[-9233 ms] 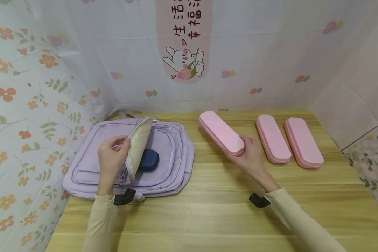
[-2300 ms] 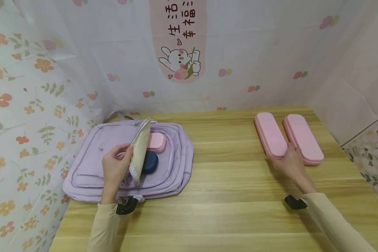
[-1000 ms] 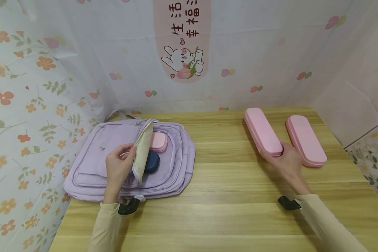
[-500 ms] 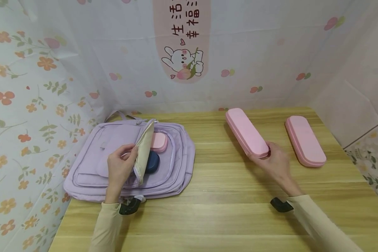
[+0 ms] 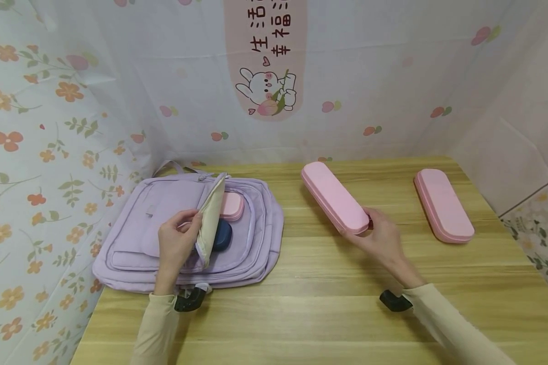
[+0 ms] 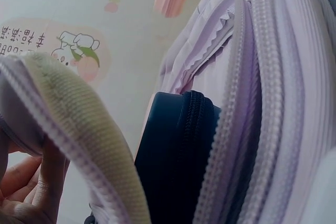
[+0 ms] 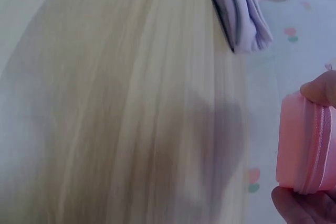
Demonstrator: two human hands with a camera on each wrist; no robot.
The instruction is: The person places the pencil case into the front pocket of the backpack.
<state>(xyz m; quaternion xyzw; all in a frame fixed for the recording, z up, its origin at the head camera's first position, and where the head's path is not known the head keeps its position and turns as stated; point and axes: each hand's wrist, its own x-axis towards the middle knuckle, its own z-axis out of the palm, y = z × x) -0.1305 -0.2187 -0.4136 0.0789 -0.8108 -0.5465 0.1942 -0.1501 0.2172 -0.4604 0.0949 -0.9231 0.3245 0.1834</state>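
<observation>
My left hand (image 5: 178, 238) pinches the edge of the cream-lined pocket flap (image 5: 211, 220) of a lilac backpack (image 5: 132, 228) lying flat on the left. Inside the raised flap sit a navy zip case (image 5: 223, 235) and, behind it, a pink case (image 5: 232, 206), both partly hidden by the flap. In the left wrist view the navy case (image 6: 173, 156) stands between the flap and the zip teeth. My right hand (image 5: 379, 241) grips the near end of a long pink zippered pencil case (image 5: 335, 195), tilted above the table; thumb and fingers clasp its sides in the right wrist view.
Another long pink pencil case (image 5: 444, 205) lies at the right of the wooden table (image 5: 301, 314). Printed sheets (image 5: 370, 76) hang behind and at the left, close to the backpack. Black wrist mounts (image 5: 395, 300) sit below both hands.
The pink case held earliest now sits in the backpack pocket. Since then my right hand has lifted a second one from the right and carried it left. My left hand keeps the flap raised.
</observation>
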